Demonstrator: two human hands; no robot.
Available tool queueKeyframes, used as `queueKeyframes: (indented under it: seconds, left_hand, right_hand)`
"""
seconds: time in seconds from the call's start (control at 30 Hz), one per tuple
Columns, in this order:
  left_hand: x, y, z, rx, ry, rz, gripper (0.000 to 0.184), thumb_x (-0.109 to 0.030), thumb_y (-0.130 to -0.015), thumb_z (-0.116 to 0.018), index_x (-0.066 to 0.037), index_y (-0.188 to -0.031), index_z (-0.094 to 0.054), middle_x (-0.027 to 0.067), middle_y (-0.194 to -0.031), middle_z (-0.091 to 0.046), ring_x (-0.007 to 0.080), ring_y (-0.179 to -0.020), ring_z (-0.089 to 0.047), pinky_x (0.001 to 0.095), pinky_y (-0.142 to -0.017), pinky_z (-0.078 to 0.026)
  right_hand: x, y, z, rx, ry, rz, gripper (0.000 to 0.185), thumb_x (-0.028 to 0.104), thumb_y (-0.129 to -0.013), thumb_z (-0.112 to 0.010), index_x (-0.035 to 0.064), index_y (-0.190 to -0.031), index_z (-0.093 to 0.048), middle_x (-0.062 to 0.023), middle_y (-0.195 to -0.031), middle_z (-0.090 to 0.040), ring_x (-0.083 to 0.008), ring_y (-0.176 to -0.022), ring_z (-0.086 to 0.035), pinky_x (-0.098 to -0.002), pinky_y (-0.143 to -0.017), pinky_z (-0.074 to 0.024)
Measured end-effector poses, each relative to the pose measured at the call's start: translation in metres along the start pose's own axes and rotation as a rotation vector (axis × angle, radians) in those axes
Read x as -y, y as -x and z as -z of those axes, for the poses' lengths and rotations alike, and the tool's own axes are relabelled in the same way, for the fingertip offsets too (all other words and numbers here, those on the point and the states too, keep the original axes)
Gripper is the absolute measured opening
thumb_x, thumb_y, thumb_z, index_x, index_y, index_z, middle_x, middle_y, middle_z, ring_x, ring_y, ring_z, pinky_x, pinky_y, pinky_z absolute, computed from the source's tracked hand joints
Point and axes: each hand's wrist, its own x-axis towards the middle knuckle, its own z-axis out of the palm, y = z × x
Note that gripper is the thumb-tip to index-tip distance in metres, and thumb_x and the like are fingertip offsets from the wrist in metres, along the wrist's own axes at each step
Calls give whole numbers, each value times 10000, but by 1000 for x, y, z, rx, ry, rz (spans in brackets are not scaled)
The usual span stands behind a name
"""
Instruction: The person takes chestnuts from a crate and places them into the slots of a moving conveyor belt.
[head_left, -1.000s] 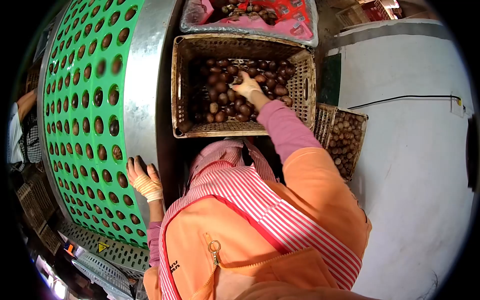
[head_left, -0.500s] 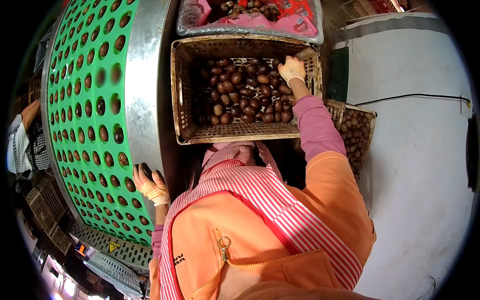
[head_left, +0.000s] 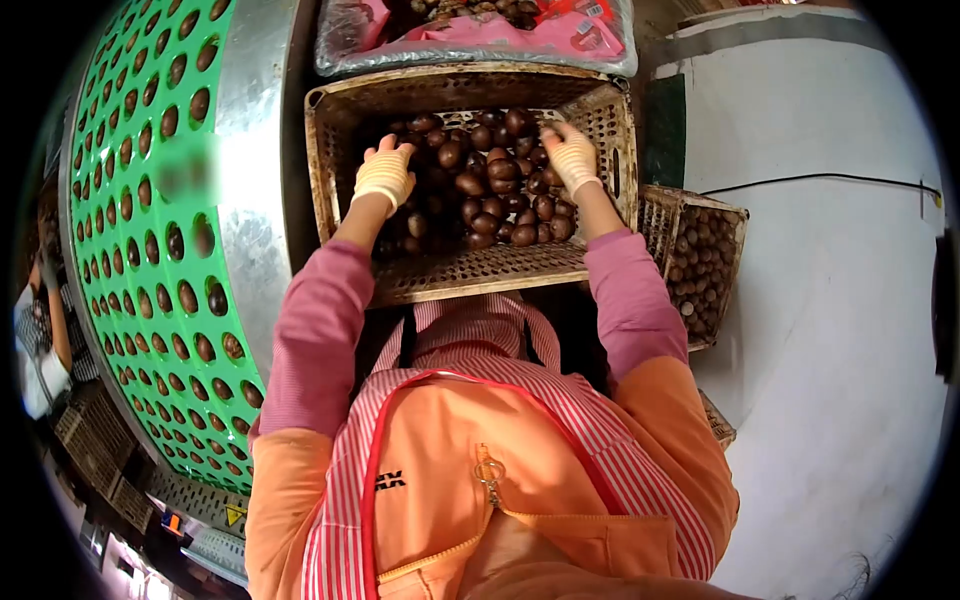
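A worn plastic crate [head_left: 470, 287] holds many dark brown round fruits [head_left: 502, 170]. My left hand [head_left: 386, 172], in a pale wrap that leaves the fingertips bare, is over the crate's left part beside the fruits, its fingers apart and no fruit visible in it. On the right side of the pile is my right hand [head_left: 571, 156], wrapped the same way, its fingers spread at the edge of the fruits. The undersides of both hands are hidden.
A green panel [head_left: 160, 275] with rows of fruit in its holes lies left, edged by metal [head_left: 262, 180]. A plastic-lined box [head_left: 480, 52] stands beyond the crate. Right are a smaller full crate [head_left: 703, 265] and a pale surface [head_left: 830, 290]. Another person's arm [head_left: 60, 325] shows far left.
My left hand has left the metal edge by the green panel and come into the crate. My right hand has shifted from mid-pile to the crate's right side. The view has moved slightly.
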Motion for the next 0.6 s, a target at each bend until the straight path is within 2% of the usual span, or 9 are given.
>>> queueKeyframes:
  seconds: [0.03,0.07,0.17,0.2,0.27,0.3,0.33,0.47,0.6]
  left_hand:
    - [-1,-15,-2,114,-74,10,594,-133,-797,-697,-214,-1353,-504,117,-1537,-298,399,-1338,-366,480,-1070,-397]
    - [-2,-21,-8,131,-128,-10,617,-109,-800,-681,-242,-1371,-487,89,-1552,-270,390,-1357,-344,493,-1070,-393]
    - [0,-32,-21,204,-235,-29,754,-28,-807,-638,-342,-1447,-390,3,-1602,-159,369,-1431,-236,534,-1097,-350]
    - [3,-32,-23,149,-258,-59,779,-25,-801,-648,-349,-1455,-375,4,-1598,-165,365,-1413,-273,524,-1087,-368]
    - [3,-38,-28,168,-318,-24,770,-59,-800,-675,-327,-1455,-370,14,-1567,-219,391,-1382,-311,513,-1049,-412]
    - [-2,-40,-24,213,-339,5,775,-106,-795,-701,-316,-1456,-356,21,-1553,-230,398,-1354,-332,520,-1035,-426]
    - [-7,-42,-20,258,-359,35,786,-153,-790,-727,-305,-1458,-341,27,-1540,-242,404,-1326,-353,526,-1021,-439]
    - [-6,-43,-25,258,-413,79,755,-228,-790,-760,-271,-1425,-352,36,-1481,-288,418,-1266,-405,537,-985,-470]
    - [-5,-30,-17,233,-239,126,636,-227,-777,-780,-256,-1320,-450,77,-1399,-346,403,-1227,-458,506,-965,-498]
  right_hand:
    - [9,7,13,-82,3,-59,413,275,-922,-553,46,-1262,-604,-213,-1214,-639,-361,-1111,-608,-389,-951,-474]
    - [-4,0,19,-78,25,-35,413,281,-911,-569,57,-1255,-610,-207,-1230,-632,-362,-1112,-608,-391,-951,-477]
    - [-7,3,20,63,148,12,444,287,-886,-598,72,-1274,-599,-174,-1248,-632,-374,-1136,-592,-413,-970,-467]
    - [-5,4,15,143,192,-23,487,294,-870,-620,96,-1313,-571,-158,-1355,-558,-358,-1207,-546,-404,-1025,-435]
    - [2,11,4,174,434,-20,561,303,-856,-648,130,-1372,-513,-134,-1480,-423,-350,-1307,-453,-405,-1079,-394]
    - [-1,11,-1,209,475,17,608,315,-848,-668,175,-1406,-472,-105,-1539,-322,-361,-1368,-368,-432,-1105,-370]
    - [2,13,-5,282,556,8,671,299,-838,-688,223,-1445,-413,-81,-1556,-293,-378,-1391,-325,-475,-1105,-365]
    - [-2,18,-26,393,666,35,747,188,-822,-716,337,-1458,-353,-65,-1604,-148,-400,-1428,-255,-574,-1078,-362]
    - [-1,9,-28,405,746,84,725,206,-822,-725,373,-1438,-379,-82,-1602,-137,-396,-1409,-290,-569,-1055,-389]
